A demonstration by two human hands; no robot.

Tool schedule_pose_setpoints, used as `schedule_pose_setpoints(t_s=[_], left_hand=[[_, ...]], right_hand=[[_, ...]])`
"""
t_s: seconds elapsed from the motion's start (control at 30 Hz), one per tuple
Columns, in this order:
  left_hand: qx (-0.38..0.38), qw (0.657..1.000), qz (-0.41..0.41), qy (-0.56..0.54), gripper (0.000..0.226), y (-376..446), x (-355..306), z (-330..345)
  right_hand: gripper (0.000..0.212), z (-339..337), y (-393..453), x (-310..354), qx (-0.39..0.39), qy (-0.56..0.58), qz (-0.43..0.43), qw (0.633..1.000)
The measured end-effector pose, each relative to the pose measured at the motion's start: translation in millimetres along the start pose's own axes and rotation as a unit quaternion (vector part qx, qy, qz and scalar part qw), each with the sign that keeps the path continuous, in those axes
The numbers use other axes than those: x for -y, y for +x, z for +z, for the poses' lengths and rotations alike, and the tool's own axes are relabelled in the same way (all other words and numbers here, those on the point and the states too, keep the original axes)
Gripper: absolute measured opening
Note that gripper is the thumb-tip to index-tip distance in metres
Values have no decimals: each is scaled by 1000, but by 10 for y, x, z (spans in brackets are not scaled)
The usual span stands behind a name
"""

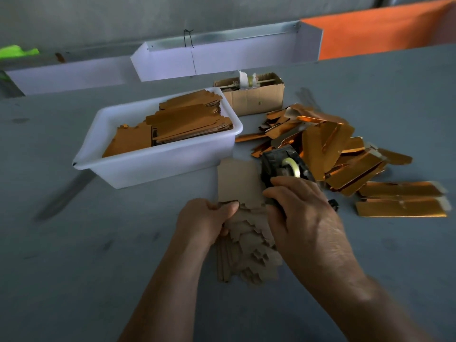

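My left hand (204,219) pinches fanned brown card blanks (246,245), right hand (306,213) grips black tape dispenser (278,159); white plastic tub (160,166) part-filled, gold-foil pile (333,154) left.

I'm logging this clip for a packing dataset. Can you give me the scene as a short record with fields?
left: left hand grips brown card stack
right: right hand grips tape dispenser, just beyond the stack
tub: white tub, holds stacked gold cards
pile: loose gold pile, right of the dispenser
box: open cardboard box, behind the tub
surface: grey table
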State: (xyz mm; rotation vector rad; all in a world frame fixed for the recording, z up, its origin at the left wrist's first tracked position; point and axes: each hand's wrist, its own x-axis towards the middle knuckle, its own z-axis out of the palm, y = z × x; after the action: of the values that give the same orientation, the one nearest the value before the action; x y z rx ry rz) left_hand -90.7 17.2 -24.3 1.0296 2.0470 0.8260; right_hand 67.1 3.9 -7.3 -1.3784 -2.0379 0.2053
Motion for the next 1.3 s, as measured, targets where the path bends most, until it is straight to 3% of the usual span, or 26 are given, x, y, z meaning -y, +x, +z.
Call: schedule_pose_setpoints(t_s=[0.4,0.47,0.53,0.6,0.67,0.77,0.8,0.87,1.0,1.07,1.3], left_hand=[[98,983,-71,-139,15,-36,10,-185],[103,980,-88,-142,22,-34,24,-235],[80,987,-91,-109,39,-11,5,-239],[17,999,-52,-3,51,58,-42,-203],[-17,1000,-25,10,49,136,-90,-177],[51,989,-66,-122,25,168,-126,-157],[67,988,-66,-122,33,166,-112,-168],[73,994,-30,-79,46,156,-93,-184],[-33,995,77,57,38,108,-143,-162],[-41,989,99,107,43,42,-145,-57],[-57,996,3,74,60,225,-139,112]], right_hand=[[16,19,43,12,44,-25,6,999],[17,37,61,19,50,-34,3,998],[16,51,68,19,48,-30,1,998],[16,56,64,15,42,-22,1,999],[16,60,57,2,37,-19,-5,999],[16,57,55,-19,36,-20,-10,999],[15,55,54,-25,37,-20,-10,999],[16,59,56,-39,34,-23,-14,999],[19,93,45,-70,17,-23,-26,999],[19,105,40,-82,4,-27,-31,999],[20,127,36,-104,-10,-34,-47,998]])
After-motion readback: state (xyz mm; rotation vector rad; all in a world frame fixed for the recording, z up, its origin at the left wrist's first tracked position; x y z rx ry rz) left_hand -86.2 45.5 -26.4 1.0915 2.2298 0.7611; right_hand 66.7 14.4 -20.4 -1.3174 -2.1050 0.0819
